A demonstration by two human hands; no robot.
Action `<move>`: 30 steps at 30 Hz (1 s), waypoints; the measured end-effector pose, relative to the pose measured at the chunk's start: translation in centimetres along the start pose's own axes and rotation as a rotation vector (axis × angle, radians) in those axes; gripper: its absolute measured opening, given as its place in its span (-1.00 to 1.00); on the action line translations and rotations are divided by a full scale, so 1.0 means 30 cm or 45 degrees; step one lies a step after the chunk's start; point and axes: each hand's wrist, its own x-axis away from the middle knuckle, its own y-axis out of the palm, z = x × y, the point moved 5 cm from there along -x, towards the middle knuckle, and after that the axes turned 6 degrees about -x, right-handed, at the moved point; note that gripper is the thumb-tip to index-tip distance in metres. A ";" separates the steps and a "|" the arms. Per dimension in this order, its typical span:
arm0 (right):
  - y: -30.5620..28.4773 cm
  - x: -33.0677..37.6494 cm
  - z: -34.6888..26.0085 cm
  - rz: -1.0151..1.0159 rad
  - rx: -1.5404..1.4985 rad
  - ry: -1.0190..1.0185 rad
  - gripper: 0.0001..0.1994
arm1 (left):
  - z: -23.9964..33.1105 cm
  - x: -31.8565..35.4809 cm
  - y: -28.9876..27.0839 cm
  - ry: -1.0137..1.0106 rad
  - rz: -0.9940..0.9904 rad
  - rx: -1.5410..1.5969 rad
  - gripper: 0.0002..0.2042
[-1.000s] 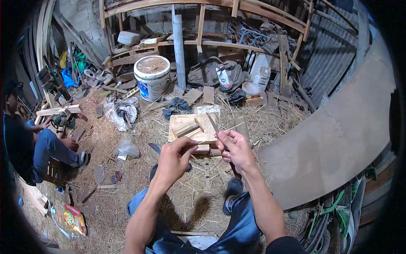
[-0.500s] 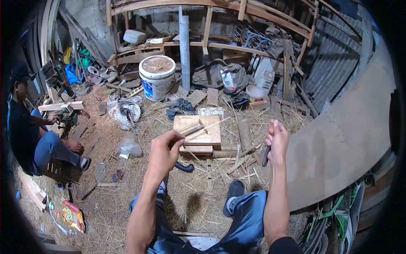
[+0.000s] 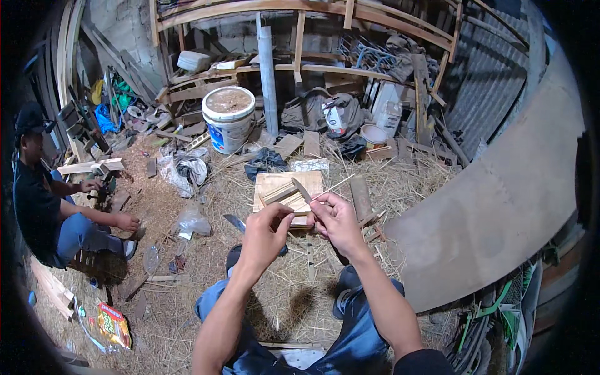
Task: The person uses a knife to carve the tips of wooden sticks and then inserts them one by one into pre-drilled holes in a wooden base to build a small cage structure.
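Note:
My left hand (image 3: 265, 237) is closed in a pinch on a thin pale stick (image 3: 342, 182), which slants up to the right past my other hand. My right hand (image 3: 340, 226) grips a knife (image 3: 301, 189); its blade points up and left, close to the stick, and most of its handle is hidden by the palm. Just beyond both hands, a pale wooden block (image 3: 267, 182) lies on the floor with narrow wood strips (image 3: 280, 192) on top. A larger blade (image 3: 234, 222) rests on the straw left of my left hand, its handle partly hidden.
A person (image 3: 47, 194) sits low at the left beside a wood piece (image 3: 94, 166). Behind the block stand a white bucket (image 3: 229, 119) and a grey pipe (image 3: 267, 81). A large brown board (image 3: 487, 219) leans at the right. Straw and shavings cover the floor.
My right hand has swung left and inward, bringing the knife up to the stick near my left hand. My left hand has shifted slightly right and down. The person at left has lowered an arm.

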 end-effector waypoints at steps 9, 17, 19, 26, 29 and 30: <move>-0.080 0.008 -0.029 0.051 -0.099 0.177 -0.80 | 0.031 -0.001 -0.011 0.067 -0.088 -0.035 -0.89; -0.121 0.010 -0.048 0.091 -0.070 0.148 -0.79 | 0.043 -0.001 -0.009 0.127 -0.114 -0.046 -0.88; -0.155 0.005 -0.068 0.223 0.019 0.069 -0.79 | 0.040 -0.002 -0.006 0.123 -0.113 -0.025 -0.88; -0.247 -0.007 -0.087 0.343 -0.101 0.036 -0.84 | 0.040 -0.021 -0.021 0.133 -0.144 -0.030 -0.91; -0.184 -0.002 -0.070 0.317 -0.084 0.043 -0.85 | -0.014 -0.020 -0.024 -0.042 -0.150 -0.036 -0.92; -0.151 0.002 -0.065 0.284 -0.076 0.064 -0.85 | -0.012 -0.024 -0.018 -0.062 -0.147 -0.002 -0.92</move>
